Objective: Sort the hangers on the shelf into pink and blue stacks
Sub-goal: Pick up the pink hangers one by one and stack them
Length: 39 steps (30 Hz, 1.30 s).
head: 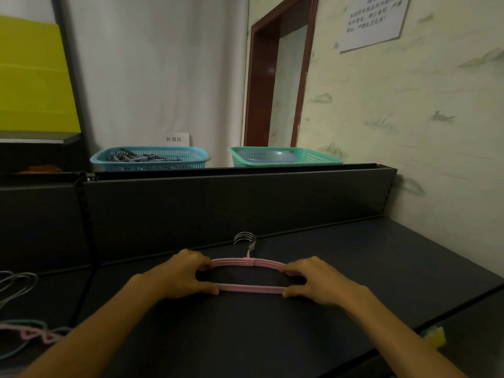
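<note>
Pink stack (248, 274): several pink hangers lie flat and nested on the dark shelf (368, 257), near its middle, their metal hooks (245, 240) fanned together and pointing toward the back panel
Left hand (188, 274): curled round the stack's left end, fingers on the upper arms and thumb at the lower bar, pinching the layers together
Right hand (313, 279): does the same at the right end, closed on the hangers
Why held so: gripping both ends at once seems meant to square the hangers up so that they sit as one tidy pile
Unsorted hangers (30, 332): a loose tangle of pink and blue-green ones lies at the far left, well apart from the stack, with wire hooks (16, 285) just beyond it
Blue stack: none visible yet
Progress: judged partway, pink gathered and the mixed pile still to be separated
Baskets (150, 159): two plastic ones stand behind the back panel, not involved
</note>
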Motion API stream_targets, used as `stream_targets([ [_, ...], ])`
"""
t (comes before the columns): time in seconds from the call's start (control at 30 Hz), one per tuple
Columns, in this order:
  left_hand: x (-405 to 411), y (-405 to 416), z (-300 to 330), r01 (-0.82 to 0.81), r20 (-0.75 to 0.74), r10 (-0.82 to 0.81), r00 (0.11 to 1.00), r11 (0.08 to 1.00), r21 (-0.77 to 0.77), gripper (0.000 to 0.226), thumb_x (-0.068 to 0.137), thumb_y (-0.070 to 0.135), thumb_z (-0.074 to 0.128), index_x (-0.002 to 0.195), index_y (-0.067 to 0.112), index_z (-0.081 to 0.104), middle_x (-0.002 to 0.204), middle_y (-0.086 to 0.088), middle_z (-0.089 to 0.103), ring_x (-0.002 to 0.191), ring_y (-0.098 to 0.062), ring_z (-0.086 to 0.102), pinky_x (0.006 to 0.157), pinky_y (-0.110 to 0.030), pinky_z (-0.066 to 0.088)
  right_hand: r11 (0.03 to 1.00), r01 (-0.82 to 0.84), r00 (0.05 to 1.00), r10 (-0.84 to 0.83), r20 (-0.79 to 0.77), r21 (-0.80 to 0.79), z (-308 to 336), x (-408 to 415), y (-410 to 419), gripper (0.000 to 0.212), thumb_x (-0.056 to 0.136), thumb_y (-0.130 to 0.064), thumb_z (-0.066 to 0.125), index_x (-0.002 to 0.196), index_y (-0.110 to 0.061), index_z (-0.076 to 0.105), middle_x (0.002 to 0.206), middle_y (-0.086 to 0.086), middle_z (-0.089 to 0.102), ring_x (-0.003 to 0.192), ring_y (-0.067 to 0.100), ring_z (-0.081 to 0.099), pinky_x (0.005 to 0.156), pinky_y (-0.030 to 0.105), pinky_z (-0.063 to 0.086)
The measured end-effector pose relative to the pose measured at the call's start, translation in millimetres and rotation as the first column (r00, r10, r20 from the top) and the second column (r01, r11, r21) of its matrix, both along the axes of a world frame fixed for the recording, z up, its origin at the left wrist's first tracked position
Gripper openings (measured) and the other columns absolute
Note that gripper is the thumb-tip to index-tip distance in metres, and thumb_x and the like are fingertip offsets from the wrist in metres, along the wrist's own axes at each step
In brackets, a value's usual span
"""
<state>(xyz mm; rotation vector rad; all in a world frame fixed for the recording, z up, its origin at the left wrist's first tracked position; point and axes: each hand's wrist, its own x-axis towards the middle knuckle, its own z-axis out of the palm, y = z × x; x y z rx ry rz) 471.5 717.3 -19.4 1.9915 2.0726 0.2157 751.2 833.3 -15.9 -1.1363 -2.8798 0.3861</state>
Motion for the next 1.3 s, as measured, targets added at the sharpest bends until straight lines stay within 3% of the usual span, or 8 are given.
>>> stream_targets([
  [0.1, 0.5, -10.3, -4.0, -0.035, 0.020, 0.033, 0.999, 0.996, 0.081, 0.068, 0.077, 0.060, 0.063, 0.135, 0.032, 0.042, 0.134, 0.011, 0.045, 0.116, -0.001, 0.044, 0.100, -0.023, 0.040, 0.999, -0.030, 0.999, 0.030, -0.013, 0.018, -2.1, 3.2, -4.2, 0.064, 0.085, -0.051, 0.064, 0.142, -0.032, 0.041, 0.134, -0.008, 0.050, 0.121, 0.009, 0.048, 0.100, 0.029, 0.043],
  [0.17, 2.6, -19.8, -3.5, -0.036, -0.050, 0.043, 0.998, 0.990, 0.137, 0.068, 0.077, 0.063, 0.060, 0.136, 0.036, 0.040, 0.136, 0.015, 0.042, 0.120, -0.001, 0.041, 0.107, -0.025, 0.030, 0.999, -0.042, 0.998, 0.043, -0.037, 0.024, -0.6, 3.4, -6.1, 0.066, 0.084, -0.057, 0.063, 0.142, -0.036, 0.039, 0.136, -0.011, 0.046, 0.126, 0.011, 0.046, 0.102, 0.030, 0.042],
  [0.3, 1.0, -50.4, -4.6, -0.097, -0.160, 0.139, 0.977, 0.965, 0.242, 0.063, 0.082, 0.066, 0.050, 0.138, 0.041, 0.035, 0.144, 0.013, 0.038, 0.131, -0.006, 0.035, 0.113, -0.031, 0.019, 0.978, -0.026, 0.999, 0.035, -0.041, 0.207, 11.9, -7.7, -15.8, 0.070, 0.086, -0.065, 0.052, 0.147, -0.039, 0.029, 0.155, -0.005, 0.026, 0.140, 0.015, 0.028, 0.112, 0.036, 0.026],
  [0.47, -12.9, -114.6, -4.9, -0.265, -0.192, 0.320, 0.928, 0.928, 0.262, 0.063, 0.087, 0.064, 0.043, 0.143, 0.038, 0.029, 0.149, 0.007, 0.032, 0.136, -0.012, 0.030, 0.114, -0.033, 0.020, 0.934, -0.122, 0.972, 0.180, -0.148, 0.337, 23.3, -65.4, -52.5, 0.070, 0.087, -0.065, 0.047, 0.148, -0.033, 0.030, 0.148, -0.006, 0.038, 0.132, 0.011, 0.036, 0.108, 0.030, 0.030],
  [0.63, -48.0, -193.1, 1.5, -0.360, -0.207, 0.422, 0.883, 0.890, 0.280, 0.076, 0.077, 0.078, 0.029, 0.142, 0.039, 0.030, 0.150, 0.007, 0.033, 0.137, -0.013, 0.030, 0.113, -0.033, 0.021, 0.907, -0.246, 0.940, 0.309, -0.142, 0.342, 29.9, -127.8, -113.6, 0.071, 0.089, -0.062, 0.047, 0.149, -0.031, 0.026, 0.147, -0.004, 0.039, 0.132, 0.013, 0.036, 0.107, 0.031, 0.030],
  [0.9, -114.1, -333.2, 0.1, -0.395, -0.198, 0.491, 0.848, 0.836, 0.381, 0.081, 0.074, 0.082, 0.023, 0.138, 0.036, 0.042, 0.145, 0.010, 0.041, 0.133, -0.011, 0.038, 0.109, -0.030, 0.023, 0.893, -0.312, 0.929, 0.358, -0.093, 0.326, 32.0, -212.7, -221.6, 0.075, 0.089, -0.066, 0.043, 0.151, -0.030, 0.021, 0.150, -0.001, 0.035, 0.134, 0.017, 0.034, 0.109, 0.034, 0.030],
  [1.1, -161.1, -451.2, -5.5, -0.432, -0.195, 0.561, 0.804, 0.778, 0.456, 0.071, 0.080, 0.077, 0.025, 0.128, 0.034, 0.056, 0.132, 0.010, 0.056, 0.120, -0.015, 0.054, 0.100, -0.035, 0.040, 0.889, -0.355, 0.913, 0.396, -0.097, 0.291, 30.8, -265.5, -324.3, 0.073, 0.088, -0.066, 0.044, 0.150, -0.032, 0.024, 0.147, -0.002, 0.038, 0.130, 0.016, 0.037, 0.106, 0.032, 0.032],
  [1.3, -198.4, -544.7, -19.0, -0.501, -0.166, 0.592, 0.789, 0.776, 0.384, 0.085, 0.072, 0.084, 0.015, 0.137, 0.037, 0.043, 0.144, 0.013, 0.041, 0.132, -0.010, 0.038, 0.109, -0.032, 0.028, 0.902, -0.358, 0.921, 0.383, -0.064, 0.243, 23.9, -308.3, -405.7, 0.074, 0.088, -0.066, 0.046, 0.151, -0.033, 0.022, 0.154, 0.000, 0.031, 0.138, 0.019, 0.031, 0.111, 0.037, 0.029],
])
